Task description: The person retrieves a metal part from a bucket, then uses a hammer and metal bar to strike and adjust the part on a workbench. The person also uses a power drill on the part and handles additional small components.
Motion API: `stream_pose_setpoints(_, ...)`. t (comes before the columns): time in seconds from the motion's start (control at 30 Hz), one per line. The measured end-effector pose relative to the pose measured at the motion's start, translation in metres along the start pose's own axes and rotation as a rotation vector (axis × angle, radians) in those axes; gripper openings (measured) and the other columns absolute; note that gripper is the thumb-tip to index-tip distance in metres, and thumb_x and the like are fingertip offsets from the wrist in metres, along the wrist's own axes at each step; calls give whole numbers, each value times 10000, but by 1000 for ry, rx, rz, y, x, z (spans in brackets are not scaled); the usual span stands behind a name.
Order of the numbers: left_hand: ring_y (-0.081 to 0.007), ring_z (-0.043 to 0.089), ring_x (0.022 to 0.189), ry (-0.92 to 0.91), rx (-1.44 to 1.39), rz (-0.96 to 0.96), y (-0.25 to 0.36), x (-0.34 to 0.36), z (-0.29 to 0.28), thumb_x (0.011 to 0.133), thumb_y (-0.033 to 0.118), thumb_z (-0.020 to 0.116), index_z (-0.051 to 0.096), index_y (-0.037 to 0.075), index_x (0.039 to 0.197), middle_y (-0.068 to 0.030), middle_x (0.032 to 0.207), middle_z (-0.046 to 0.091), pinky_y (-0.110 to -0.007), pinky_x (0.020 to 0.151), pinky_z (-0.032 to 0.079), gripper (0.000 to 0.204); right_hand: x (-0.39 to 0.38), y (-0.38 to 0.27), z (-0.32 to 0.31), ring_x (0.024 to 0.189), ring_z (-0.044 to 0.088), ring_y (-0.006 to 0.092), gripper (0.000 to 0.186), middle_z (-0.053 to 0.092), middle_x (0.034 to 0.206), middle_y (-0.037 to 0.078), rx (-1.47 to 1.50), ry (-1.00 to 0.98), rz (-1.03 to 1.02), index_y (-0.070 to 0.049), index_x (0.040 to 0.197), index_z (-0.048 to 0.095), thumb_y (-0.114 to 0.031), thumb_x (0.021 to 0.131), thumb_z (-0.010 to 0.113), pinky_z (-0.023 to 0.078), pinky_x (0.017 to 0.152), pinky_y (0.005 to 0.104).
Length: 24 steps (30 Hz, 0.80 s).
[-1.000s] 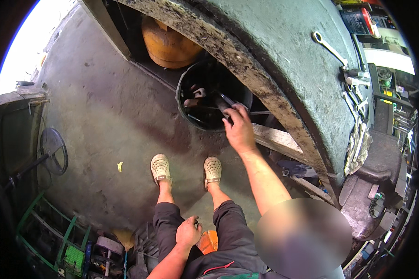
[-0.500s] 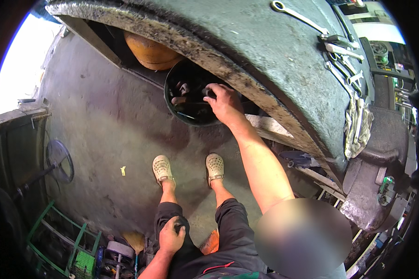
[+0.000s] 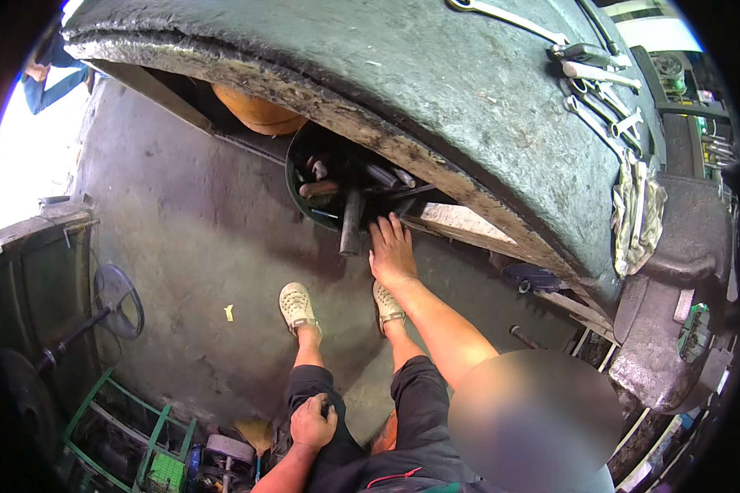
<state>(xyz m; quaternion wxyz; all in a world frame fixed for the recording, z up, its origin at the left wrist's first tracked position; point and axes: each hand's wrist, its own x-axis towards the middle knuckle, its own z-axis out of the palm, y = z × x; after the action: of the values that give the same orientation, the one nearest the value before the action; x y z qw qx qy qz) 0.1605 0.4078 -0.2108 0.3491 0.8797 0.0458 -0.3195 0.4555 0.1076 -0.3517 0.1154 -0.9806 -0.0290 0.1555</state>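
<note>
Right hand point(image 3: 393, 253): fingers released
Grey metal tube point(image 3: 351, 225): left of them, partly out
Round black bucket point(image 3: 291, 182): tools point(image 3: 319, 188) remain (beyond fingers)
Left hand point(image 3: 312, 424): grip unclear

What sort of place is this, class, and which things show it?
Probably a repair workshop: wrenches lie on a worn workbench, a dark bucket holds what look like tools, and something like a steering wheel stands at the left.

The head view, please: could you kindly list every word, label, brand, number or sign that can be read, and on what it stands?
None can be read.
Grey tube and dark bucket: no legible marking.
Wrench on the bench: any marking is too small to read.
Yellow scrap: too small to tell.
</note>
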Motion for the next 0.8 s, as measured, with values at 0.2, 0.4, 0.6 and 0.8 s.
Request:
stream_pose_setpoints(0.2,-389,792,1131,170,-417,-200,-3,88,0,1000,101,754,688,-47,1283,-279,1186,791,-477,1011,597,327,-7,-1,8,1591,424,427,581,565,1598,174,43,59,-45,-31,1502,655,-125,933,726,434,1255,560)
stream_pose_setpoints(0.4,-400,584,1508,216,-733,-197,46,403,-68,920,262,893,265,29,1758,-312,1605,599,-463,1251,441,1073,-34,-11,36,1588,431,435,617,550,1644,189,-28,-122,-107,-46,1579,609,-129,970,666,399,1306,560)
stream_pose_setpoints(0.6,-366,725,1337,417,-239,-166,-94,438,-23,1001,183,786,160,73,1736,-231,1438,741,-440,1139,550,972,-27,-36,55,1570,488,403,552,593,1615,200,68,-184,-201,-52,1524,659,-107,975,636,420,1298,525)
stream_pose_setpoints(0.8,-384,737,1324,314,-290,-257,-32,390,-31,966,116,782,226,55,1726,-249,1408,753,-446,1129,565,944,-46,15,70,1270,709,425,513,709,1458,224,178,-159,-281,-54,1493,671,-46,982,638,575,1103,515)
